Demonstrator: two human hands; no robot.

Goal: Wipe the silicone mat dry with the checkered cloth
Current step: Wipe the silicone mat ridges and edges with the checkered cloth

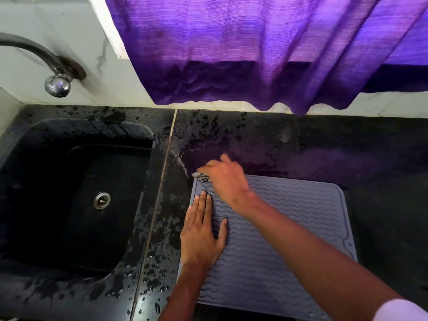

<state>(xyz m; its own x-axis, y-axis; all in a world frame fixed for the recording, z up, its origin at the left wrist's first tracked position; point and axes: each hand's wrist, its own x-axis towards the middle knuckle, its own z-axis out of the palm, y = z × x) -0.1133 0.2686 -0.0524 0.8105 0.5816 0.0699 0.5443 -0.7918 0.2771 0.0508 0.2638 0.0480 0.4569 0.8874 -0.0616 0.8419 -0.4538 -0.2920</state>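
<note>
A grey silicone mat [289,228] with a wavy ribbed pattern lies flat on the black counter, right of the sink. My left hand [202,230] rests palm down with fingers spread on the mat's left edge. My right hand [225,176] reaches across to the mat's far left corner, closed on a bunched black-and-white checkered cloth [201,176]. Only a small piece of the cloth shows past the fingers; the rest is hidden under the hand.
A black sink [76,195] with a metal drain [102,200] lies to the left, under a metal tap [55,84] on the tiled wall. The black counter [324,147] around the mat is wet with droplets. A purple curtain [266,49] hangs above the counter's back edge.
</note>
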